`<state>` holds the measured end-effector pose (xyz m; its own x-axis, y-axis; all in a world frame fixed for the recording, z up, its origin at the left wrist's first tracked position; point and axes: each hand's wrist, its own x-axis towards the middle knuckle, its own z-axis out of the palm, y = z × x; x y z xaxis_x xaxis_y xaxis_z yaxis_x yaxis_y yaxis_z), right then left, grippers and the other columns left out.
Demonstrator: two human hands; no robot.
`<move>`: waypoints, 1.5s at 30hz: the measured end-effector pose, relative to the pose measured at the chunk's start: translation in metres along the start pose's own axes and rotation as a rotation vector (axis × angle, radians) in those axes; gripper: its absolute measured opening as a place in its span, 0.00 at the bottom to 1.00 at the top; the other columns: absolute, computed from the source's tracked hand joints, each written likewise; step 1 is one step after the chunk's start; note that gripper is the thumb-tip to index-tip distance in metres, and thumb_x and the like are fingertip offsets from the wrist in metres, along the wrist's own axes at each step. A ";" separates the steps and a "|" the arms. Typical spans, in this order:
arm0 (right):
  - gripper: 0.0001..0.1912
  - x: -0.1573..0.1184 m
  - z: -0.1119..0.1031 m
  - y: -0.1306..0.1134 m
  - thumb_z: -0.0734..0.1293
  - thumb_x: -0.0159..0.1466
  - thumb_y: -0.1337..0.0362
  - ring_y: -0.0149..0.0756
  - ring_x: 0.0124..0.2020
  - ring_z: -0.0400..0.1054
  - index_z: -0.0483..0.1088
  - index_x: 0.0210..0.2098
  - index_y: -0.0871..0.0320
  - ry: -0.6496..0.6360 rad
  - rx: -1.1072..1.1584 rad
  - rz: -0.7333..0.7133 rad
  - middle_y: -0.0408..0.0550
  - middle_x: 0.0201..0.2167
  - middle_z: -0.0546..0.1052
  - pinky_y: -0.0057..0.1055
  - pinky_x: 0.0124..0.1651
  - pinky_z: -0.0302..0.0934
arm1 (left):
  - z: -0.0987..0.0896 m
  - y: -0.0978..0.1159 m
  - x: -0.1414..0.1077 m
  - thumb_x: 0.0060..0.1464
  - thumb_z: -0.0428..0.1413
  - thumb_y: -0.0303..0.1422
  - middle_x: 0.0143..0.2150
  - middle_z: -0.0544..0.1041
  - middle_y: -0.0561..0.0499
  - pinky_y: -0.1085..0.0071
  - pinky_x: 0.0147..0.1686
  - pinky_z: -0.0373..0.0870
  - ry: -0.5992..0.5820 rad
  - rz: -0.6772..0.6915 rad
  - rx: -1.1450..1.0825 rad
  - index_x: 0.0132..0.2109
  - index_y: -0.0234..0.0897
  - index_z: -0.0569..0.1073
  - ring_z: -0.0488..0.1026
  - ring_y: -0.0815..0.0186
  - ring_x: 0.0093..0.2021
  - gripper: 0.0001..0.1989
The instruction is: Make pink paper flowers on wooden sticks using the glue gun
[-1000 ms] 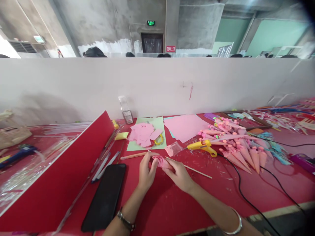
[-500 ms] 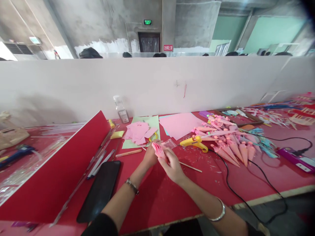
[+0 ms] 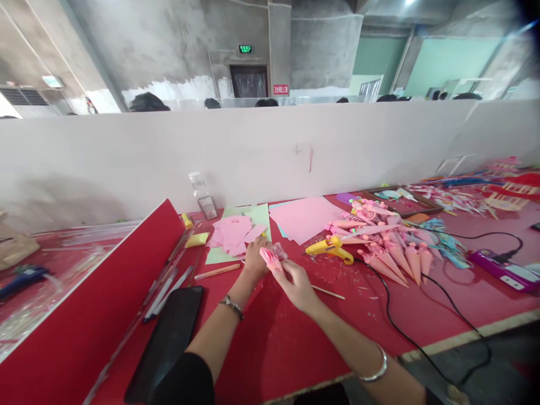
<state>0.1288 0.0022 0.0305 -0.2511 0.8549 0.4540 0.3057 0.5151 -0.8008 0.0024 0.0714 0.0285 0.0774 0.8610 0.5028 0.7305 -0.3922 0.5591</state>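
My right hand (image 3: 295, 284) is closed on a folded pink paper piece (image 3: 270, 259), its layered folds showing at the upper left end. Just left of it, my left hand (image 3: 256, 259) is back up over the table, fingers stretched forward by the near edge of the pink paper pieces (image 3: 232, 233). A bit of yellow (image 3: 264, 234), perhaps a tool handle, shows right beyond those fingers. A small clear plastic piece (image 3: 278, 251) lies behind the folded paper. Right of my hands rests a yellow glue gun (image 3: 331, 247), and a thin wooden stick (image 3: 328, 292) lies near my right hand.
Pink paper cones (image 3: 396, 256) are heaped at the right, near a purple power strip (image 3: 506, 271) and black cable. Pink sheets (image 3: 304, 216) lie at the back. A black phone (image 3: 169, 337) and a red upright board (image 3: 105, 304) stand left. A white partition (image 3: 253, 152) runs behind.
My left hand has come away from the folded pink paper and reached slightly forward toward the paper pieces. My right hand keeps the folded paper. The view has shifted slightly.
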 end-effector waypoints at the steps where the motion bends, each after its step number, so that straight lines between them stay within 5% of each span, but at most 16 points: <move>1: 0.11 0.000 -0.001 0.001 0.55 0.62 0.62 0.31 0.27 0.62 0.65 0.29 0.59 0.006 -0.025 0.005 0.45 0.25 0.69 0.26 0.30 0.57 | -0.009 -0.003 -0.001 0.48 0.54 0.32 0.38 0.70 0.46 0.58 0.42 0.63 -0.015 0.001 0.035 0.37 0.34 0.70 0.65 0.56 0.43 0.09; 4: 0.14 0.000 -0.002 0.007 0.54 0.62 0.60 0.31 0.24 0.61 0.64 0.25 0.59 -0.004 -0.166 0.026 0.44 0.21 0.66 0.26 0.26 0.54 | -0.041 -0.012 -0.006 0.44 0.54 0.29 0.40 0.68 0.43 0.54 0.45 0.58 0.000 -0.007 0.154 0.39 0.36 0.69 0.60 0.51 0.46 0.11; 7: 0.12 -0.002 -0.001 0.016 0.58 0.59 0.59 0.31 0.23 0.61 0.65 0.24 0.58 -0.104 -0.357 0.035 0.43 0.21 0.66 0.26 0.26 0.52 | -0.067 -0.022 -0.017 0.45 0.52 0.29 0.42 0.65 0.43 0.56 0.45 0.59 0.183 -0.035 0.349 0.45 0.36 0.64 0.60 0.53 0.46 0.16; 11: 0.06 -0.005 0.000 0.026 0.63 0.55 0.61 0.34 0.29 0.64 0.69 0.29 0.56 -0.231 -0.511 0.026 0.46 0.27 0.69 0.27 0.30 0.54 | -0.073 -0.028 -0.039 0.46 0.51 0.30 0.42 0.62 0.42 0.59 0.46 0.59 0.365 -0.044 0.333 0.48 0.33 0.59 0.59 0.55 0.46 0.20; 15: 0.14 -0.007 -0.001 0.023 0.66 0.51 0.56 0.39 0.35 0.64 0.67 0.34 0.57 -0.200 -0.488 0.024 0.48 0.31 0.69 0.31 0.36 0.56 | -0.055 -0.021 -0.056 0.47 0.49 0.27 0.40 0.62 0.42 0.62 0.44 0.61 0.224 0.080 0.269 0.45 0.31 0.59 0.61 0.58 0.44 0.16; 18: 0.23 -0.006 -0.003 0.011 0.66 0.50 0.53 0.40 0.37 0.62 0.62 0.41 0.59 -0.012 -0.345 0.024 0.49 0.33 0.68 0.34 0.38 0.57 | -0.044 -0.010 -0.061 0.47 0.47 0.25 0.40 0.63 0.42 0.62 0.43 0.62 0.090 0.217 0.249 0.45 0.31 0.59 0.61 0.59 0.44 0.15; 21: 0.16 -0.004 -0.006 -0.002 0.59 0.58 0.60 0.34 0.35 0.63 0.58 0.45 0.58 0.116 -0.084 0.000 0.47 0.32 0.67 0.32 0.39 0.58 | -0.040 -0.003 -0.065 0.48 0.45 0.24 0.43 0.63 0.41 0.60 0.43 0.61 0.001 0.306 0.220 0.45 0.32 0.58 0.60 0.58 0.45 0.15; 28: 0.07 -0.003 -0.004 -0.003 0.57 0.60 0.64 0.32 0.35 0.64 0.64 0.37 0.57 -0.030 0.265 0.075 0.46 0.33 0.68 0.28 0.38 0.60 | -0.040 0.004 -0.073 0.49 0.45 0.24 0.44 0.63 0.42 0.63 0.46 0.61 -0.119 0.280 0.082 0.47 0.33 0.58 0.60 0.60 0.46 0.15; 45: 0.05 -0.003 -0.001 0.001 0.60 0.57 0.68 0.30 0.35 0.64 0.62 0.34 0.57 -0.111 0.468 0.181 0.43 0.31 0.68 0.26 0.38 0.59 | -0.044 0.002 -0.077 0.49 0.44 0.26 0.43 0.64 0.42 0.62 0.46 0.60 -0.173 0.246 0.083 0.49 0.32 0.56 0.61 0.59 0.45 0.18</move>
<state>0.1305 0.0006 0.0284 -0.3357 0.9031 0.2677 -0.0842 0.2542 -0.9635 -0.0318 -0.0099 0.0200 0.3678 0.7887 0.4925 0.7282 -0.5737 0.3749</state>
